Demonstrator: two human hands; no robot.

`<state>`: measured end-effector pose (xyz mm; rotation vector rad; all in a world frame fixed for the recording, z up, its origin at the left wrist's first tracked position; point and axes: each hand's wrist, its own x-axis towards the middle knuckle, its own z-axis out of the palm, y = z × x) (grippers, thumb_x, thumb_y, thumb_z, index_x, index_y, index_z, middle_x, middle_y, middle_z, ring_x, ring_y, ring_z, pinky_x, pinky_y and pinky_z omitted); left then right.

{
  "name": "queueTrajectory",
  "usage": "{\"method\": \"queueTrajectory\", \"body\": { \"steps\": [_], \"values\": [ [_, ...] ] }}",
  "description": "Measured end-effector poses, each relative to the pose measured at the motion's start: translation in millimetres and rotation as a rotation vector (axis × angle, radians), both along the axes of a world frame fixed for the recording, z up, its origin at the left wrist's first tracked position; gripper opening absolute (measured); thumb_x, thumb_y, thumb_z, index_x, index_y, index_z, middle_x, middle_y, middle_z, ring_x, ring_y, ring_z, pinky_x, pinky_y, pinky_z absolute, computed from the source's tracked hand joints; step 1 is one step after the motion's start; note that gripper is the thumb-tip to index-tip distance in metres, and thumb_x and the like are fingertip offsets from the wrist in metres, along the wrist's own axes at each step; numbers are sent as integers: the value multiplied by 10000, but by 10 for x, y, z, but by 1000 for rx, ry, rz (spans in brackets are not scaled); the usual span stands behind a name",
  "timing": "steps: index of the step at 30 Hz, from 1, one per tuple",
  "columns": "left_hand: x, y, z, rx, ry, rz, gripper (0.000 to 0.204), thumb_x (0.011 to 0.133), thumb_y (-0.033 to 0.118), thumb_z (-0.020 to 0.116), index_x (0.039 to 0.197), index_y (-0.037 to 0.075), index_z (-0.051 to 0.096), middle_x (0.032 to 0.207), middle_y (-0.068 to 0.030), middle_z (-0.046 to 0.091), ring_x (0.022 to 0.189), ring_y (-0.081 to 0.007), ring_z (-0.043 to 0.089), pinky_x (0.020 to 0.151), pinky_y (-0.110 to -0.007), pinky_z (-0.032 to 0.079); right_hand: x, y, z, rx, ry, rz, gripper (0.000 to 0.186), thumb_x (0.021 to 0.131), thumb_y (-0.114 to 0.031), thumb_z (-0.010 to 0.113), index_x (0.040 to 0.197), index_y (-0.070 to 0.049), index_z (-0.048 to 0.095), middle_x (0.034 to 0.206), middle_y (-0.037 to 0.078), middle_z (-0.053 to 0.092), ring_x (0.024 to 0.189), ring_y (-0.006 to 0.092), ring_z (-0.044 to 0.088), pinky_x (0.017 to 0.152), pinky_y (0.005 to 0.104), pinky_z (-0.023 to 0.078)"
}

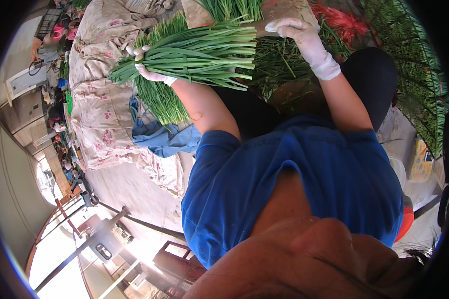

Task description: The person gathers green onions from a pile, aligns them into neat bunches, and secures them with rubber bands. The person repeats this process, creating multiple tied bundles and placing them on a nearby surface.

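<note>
My left hand [153, 73], in a white glove, is closed around a bunch of long flat green leaves [199, 55], held level with the pale cut ends toward the right. My gloved right hand [303, 36] is raised to the right of the bunch, fingers extended and slightly bent, holding nothing visible. Beneath and behind the held bunch lies a pile of similar greens [162, 102]. More bundles [227, 9] rest on a tan surface at the top. Loose, darker leaves and scraps [282, 65] lie between my hands, above my lap.
A floral cloth [100, 114] and crumpled blue fabric [159, 139] lie at the left. Red plastic strands [341, 25] sit upper right, beside a large dark-green heap [409, 65]. A patterned tan item [419, 159] is at the far right. Assorted household things line the left background.
</note>
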<state>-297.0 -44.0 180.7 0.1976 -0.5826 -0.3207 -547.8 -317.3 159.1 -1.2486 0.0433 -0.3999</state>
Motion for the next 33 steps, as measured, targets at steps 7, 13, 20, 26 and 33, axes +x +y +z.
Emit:
{"method": "queueTrajectory", "body": {
  "steps": [7, 13, 20, 26, 33],
  "values": [
    [-131, -112, 136, -86, -90, -119, 359, 868, 159, 501, 1223, 125, 542, 1094, -23, 619, 1082, -205, 547, 953, -419, 444, -104, 534, 135, -828, 9, -160, 287, 935, -111, 479, 1192, -28, 576, 1079, 97, 654, 942, 112, 586, 871, 236, 439],
    [203, 61, -191, -77, -62, -39, 390, 876, 146, 486, 1265, 130, 508, 1081, -41, 616, 1117, -212, 520, 988, -420, 412, -25, 720, 105, -437, 299, -137, 305, 877, -200, 585, 1152, -69, 607, 849, 130, 680, 734, 224, 657, 726, 292, 501],
    [-164, -102, 155, -34, -264, -116, 507, 878, 146, 477, 1373, 142, 368, 1079, -60, 598, 1110, -233, 515, 996, -433, 399, 238, 803, 15, -555, 347, 127, 372, 853, -273, 642, 1124, -19, 620, 986, 129, 673, 939, 155, 611, 859, 277, 458],
    [10, -68, -13, 6, -290, -46, 523, 890, 158, 479, 1394, 194, 346, 1108, -52, 588, 1101, -254, 521, 990, -441, 406, 352, 1000, -89, 236, 434, 9, 317, 875, -227, 630, 1077, 16, 636, 1002, 68, 665, 921, 118, 590, 855, 237, 446],
    [-83, -120, 126, -17, -130, 49, 466, 863, 113, 504, 1323, 112, 428, 1010, -32, 614, 1032, -170, 549, 983, -360, 417, 194, 763, -20, 333, 158, 160, 260, 931, -140, 529, 1114, 34, 590, 1080, 93, 630, 991, 144, 584, 912, 263, 437]
  ]
}}
